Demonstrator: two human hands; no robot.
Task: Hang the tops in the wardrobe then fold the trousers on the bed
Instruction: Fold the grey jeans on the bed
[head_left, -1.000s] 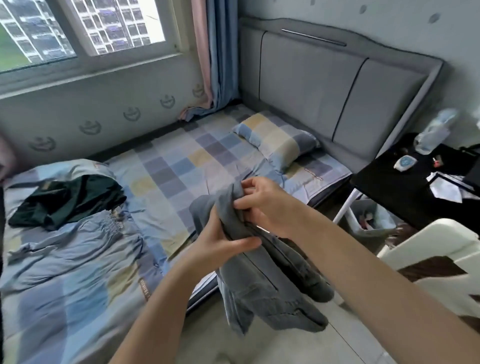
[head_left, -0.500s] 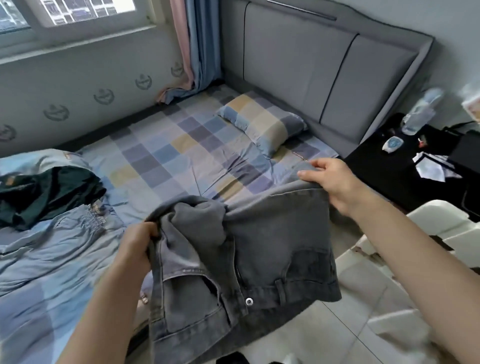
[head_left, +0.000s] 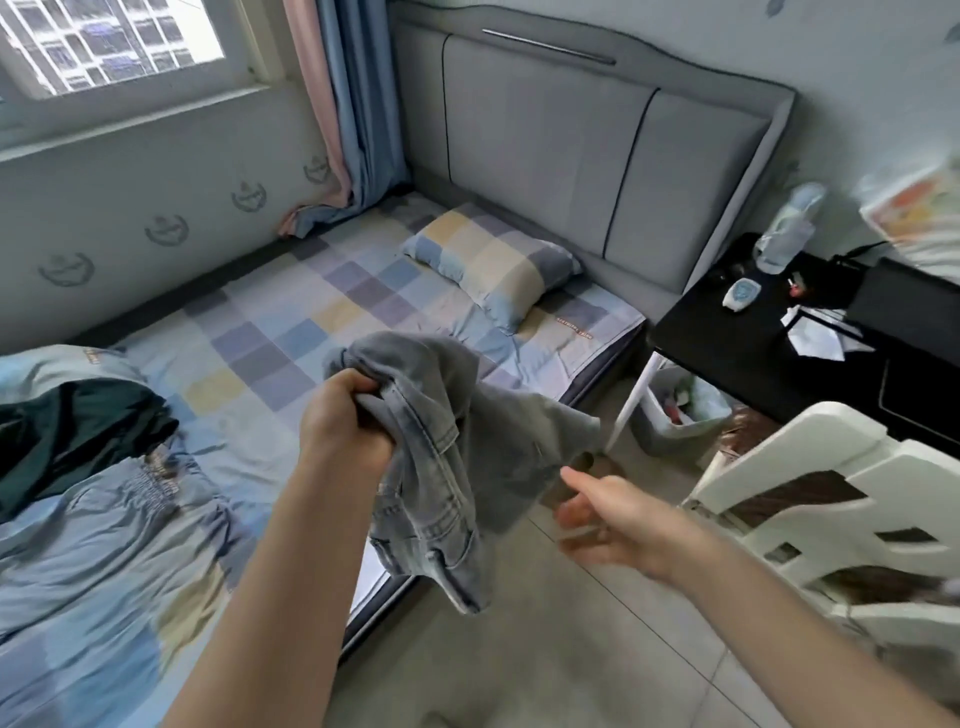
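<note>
Bed: checked sheet, pillow near the headboard.
Jeans: bunched, hanging over the bed's edge and the floor.
Left hand: fist clamped on the jeans.
Right hand: fingers spread, holding nothing, beside the jeans.

Window top left; pink and blue curtain hangs in the corner beside it. Grey padded headboard against the far wall. Checked pillow lies just below the headboard. Black counter at right carries a clear bottle, a small white-and-blue device and crumpled white paper. Bin on the floor under the counter's edge, holding rubbish. White chair at lower right, close to the counter. Tiled floor below.
</note>
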